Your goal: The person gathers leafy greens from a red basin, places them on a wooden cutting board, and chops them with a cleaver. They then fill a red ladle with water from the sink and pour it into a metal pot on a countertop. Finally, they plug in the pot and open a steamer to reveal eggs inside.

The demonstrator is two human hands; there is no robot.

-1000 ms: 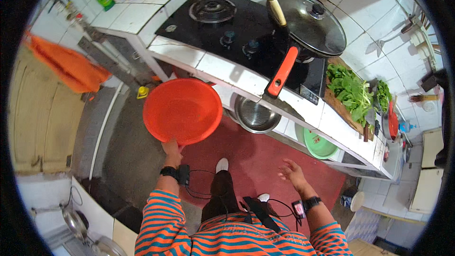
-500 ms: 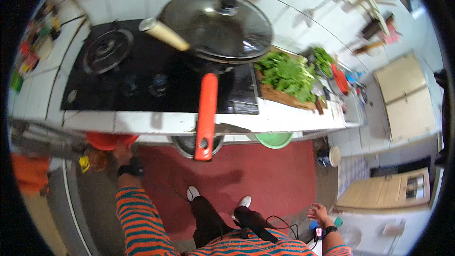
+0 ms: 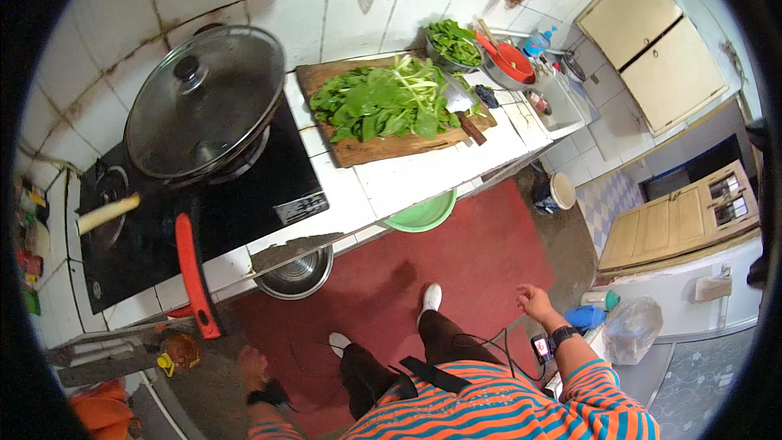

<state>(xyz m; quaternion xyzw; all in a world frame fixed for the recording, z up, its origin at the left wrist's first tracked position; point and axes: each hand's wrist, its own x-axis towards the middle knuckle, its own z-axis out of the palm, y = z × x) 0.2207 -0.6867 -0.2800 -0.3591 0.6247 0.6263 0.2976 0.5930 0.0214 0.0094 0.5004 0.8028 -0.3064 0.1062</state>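
The red basin (image 3: 179, 312) shows only as a sliver below the counter's edge (image 3: 354, 189), left of the left hand (image 3: 254, 365) and apart from it. That hand is too blurred to tell its grip. The right hand (image 3: 534, 303), empty with loosely spread fingers, is well away to the right.

I see a glossy black hob (image 3: 285, 175); over it, the pan lid (image 3: 216, 114) looks like smooth glass and the red handle (image 3: 188, 248) like plastic. Right of the hob lie a rough wooden board (image 3: 391, 149) and glazed white tiles (image 3: 352, 194); below the hob, a shiny metal basin (image 3: 305, 273).
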